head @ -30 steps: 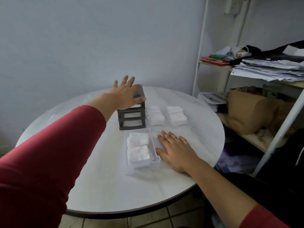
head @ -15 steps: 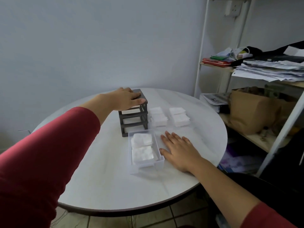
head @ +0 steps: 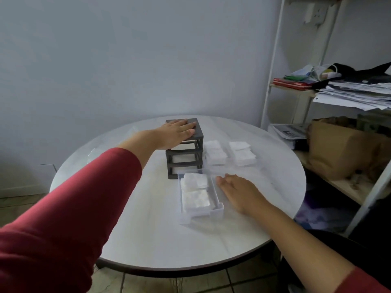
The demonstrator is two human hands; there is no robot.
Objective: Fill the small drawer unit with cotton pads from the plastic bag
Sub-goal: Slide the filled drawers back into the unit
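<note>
Your left hand (head: 176,134) lies flat on the frame (head: 186,154), steadying it; your right hand (head: 239,191) rests open beside the filled drawer (head: 198,197) mid-table. Next, slide it in squarely.

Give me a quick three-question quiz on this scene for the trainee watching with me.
1. True or false: the left hand lies flat on top of the dark drawer frame.
2. Which does the clear drawer in front of the frame hold? A) nothing B) cotton pads C) papers
3. Fill in: the right hand rests on the ___ beside that drawer.

Key: 1 true; 2 B; 3 table.
</note>
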